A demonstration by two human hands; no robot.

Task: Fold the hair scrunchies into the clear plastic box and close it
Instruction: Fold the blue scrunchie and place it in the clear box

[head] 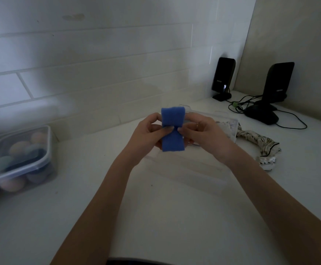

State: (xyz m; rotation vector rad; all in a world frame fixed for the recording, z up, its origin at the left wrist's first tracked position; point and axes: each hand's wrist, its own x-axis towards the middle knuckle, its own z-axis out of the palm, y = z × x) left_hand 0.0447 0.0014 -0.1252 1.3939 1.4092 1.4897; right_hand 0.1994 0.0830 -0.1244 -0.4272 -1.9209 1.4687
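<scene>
We hold a blue scrunchie (pixel 173 129), a soft, flat fabric band pinched at its middle into a bow shape, above the clear plastic box (pixel 184 169) on the white table (pixel 175 217). Our left hand (pixel 148 132) and right hand (pixel 203 132) each close their grip on its waist with thumb and fingertips. A glossy patterned scrunchie (pixel 261 146) lies crumpled beside the box. At left stands a lidded plastic tub (pixel 20 159) holding rounded pastel shapes.
</scene>
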